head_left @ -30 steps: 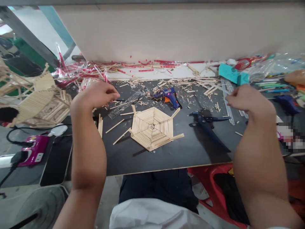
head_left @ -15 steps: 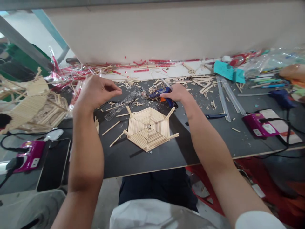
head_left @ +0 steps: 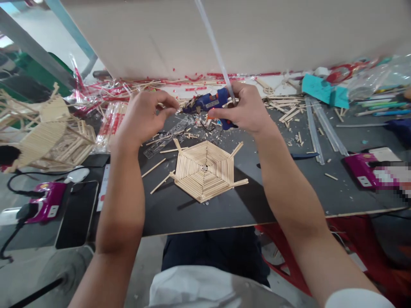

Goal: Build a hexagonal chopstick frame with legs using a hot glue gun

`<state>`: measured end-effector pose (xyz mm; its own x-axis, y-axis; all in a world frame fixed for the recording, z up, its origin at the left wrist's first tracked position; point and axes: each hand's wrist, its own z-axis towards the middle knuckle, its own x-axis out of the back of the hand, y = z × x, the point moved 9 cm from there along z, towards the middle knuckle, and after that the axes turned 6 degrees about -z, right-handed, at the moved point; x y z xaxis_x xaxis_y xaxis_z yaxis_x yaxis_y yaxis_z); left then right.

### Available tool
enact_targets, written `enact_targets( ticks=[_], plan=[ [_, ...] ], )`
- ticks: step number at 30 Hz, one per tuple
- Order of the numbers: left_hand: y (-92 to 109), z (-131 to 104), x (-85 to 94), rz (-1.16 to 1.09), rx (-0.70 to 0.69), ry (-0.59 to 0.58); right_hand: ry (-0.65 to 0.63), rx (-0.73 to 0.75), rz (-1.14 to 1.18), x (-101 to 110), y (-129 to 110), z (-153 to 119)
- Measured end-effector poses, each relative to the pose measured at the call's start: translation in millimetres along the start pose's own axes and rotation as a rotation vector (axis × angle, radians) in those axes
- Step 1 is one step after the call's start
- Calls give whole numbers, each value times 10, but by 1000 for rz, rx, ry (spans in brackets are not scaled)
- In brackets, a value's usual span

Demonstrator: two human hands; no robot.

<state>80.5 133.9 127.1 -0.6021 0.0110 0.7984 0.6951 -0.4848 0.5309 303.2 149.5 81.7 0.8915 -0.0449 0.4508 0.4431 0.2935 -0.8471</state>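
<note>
My right hand (head_left: 248, 107) is wrapped round a blue hot glue gun (head_left: 205, 102), raised over the table with its nozzle to the left. A long translucent glue stick (head_left: 213, 42) sticks up from the gun's rear. My left hand (head_left: 147, 113) is closed in a pinch at the nozzle tip; whatever lies between its fingertips is too small to make out. Below both hands a hexagonal panel of wooden sticks (head_left: 204, 171) lies flat on the dark table (head_left: 192, 218), short sticks jutting from several corners. Loose sticks (head_left: 153, 167) lie to its left.
A clear ruler (head_left: 167, 137) and stick scraps lie behind the panel. Far left stands a wooden stick model (head_left: 48, 132), near a phone (head_left: 77, 214) and a purple power socket (head_left: 48, 201). Glue sticks (head_left: 324, 128) and another purple socket (head_left: 359, 169) are at right.
My right hand has lifted the glue gun off the table, its glue stick now upright. My left hand has moved right to the nozzle, its fingers pinching there.
</note>
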Motion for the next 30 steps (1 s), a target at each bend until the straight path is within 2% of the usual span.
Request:
enact_targets(
  ticks=[3, 6, 10, 13, 17, 24, 26, 30],
  plan=[
    [144, 11, -38, -15, -102, 55, -35, 35, -32, -134, -120, -29],
    [254, 16, -161, -38, -174, 30, -78, 89, -128, -241, -213, -52],
    [281, 25, -315, -35, -176, -38, -91, 173, -204, -297, -342, -95],
    [244, 31, -334, -23, -145, -49, -98, 170, -209, -287, -371, -115],
    [200, 37, -279, -19, -134, -27, -100, 119, -102, -173, -339, -96],
    [148, 49, -253, -3, -192, 26, 225, 142, 127, 320, -217, -11],
    [155, 50, -273, -6, -213, 23, 250, 153, 148, 350, -209, -16],
    [160, 58, -320, -1, -218, -12, 191, 133, 252, 268, -227, -45]
  ],
)
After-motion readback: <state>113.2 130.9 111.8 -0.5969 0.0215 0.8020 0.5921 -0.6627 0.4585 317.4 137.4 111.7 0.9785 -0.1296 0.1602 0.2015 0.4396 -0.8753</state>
